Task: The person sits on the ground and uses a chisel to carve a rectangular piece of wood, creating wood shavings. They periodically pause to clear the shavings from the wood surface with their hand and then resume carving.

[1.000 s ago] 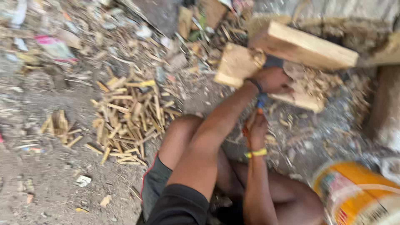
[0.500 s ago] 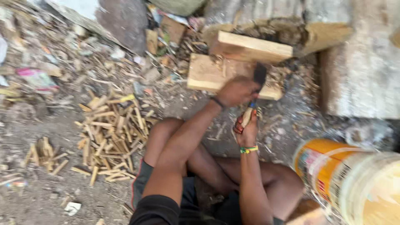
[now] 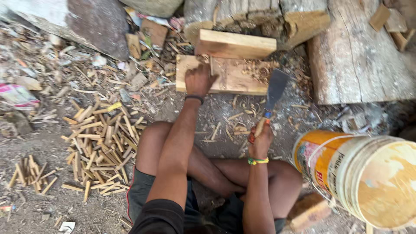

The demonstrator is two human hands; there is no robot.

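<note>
Here we look down at a flat wooden board (image 3: 229, 76) lying on the ground in front of our crossed legs. It is pale, roughly rectangular, scarred on top and strewn with curled shavings toward its right end. A second, thicker plank (image 3: 236, 43) lies just behind it, partly overlapping its far edge, and behind that sits a heavy grey log (image 3: 359, 56).

Next in size among what we handle is the cleaver (image 3: 274, 89): a dull, dark, broad blade on a slim handle wrapped in orange and blue. Our right hand (image 3: 260, 136) is closed around that handle, and the blade points up and away from us, its tip over the right end of the board. We cannot tell whether the blade touches the wood.

Smallest is the thin wooden stick (image 3: 211, 67), a narrow pale sliver standing upright on the board. Our left hand (image 3: 198, 80) rests on the board's left half with its fingers curled narrowly about the stick, pinching it just beside the thumb. The stick stands well to the left of the blade, with open board between them.

To our left a pile of split sticks (image 3: 102, 143) lies on the dirt, and a yellow bucket (image 3: 359, 177) lies tipped on its side at our right.
</note>
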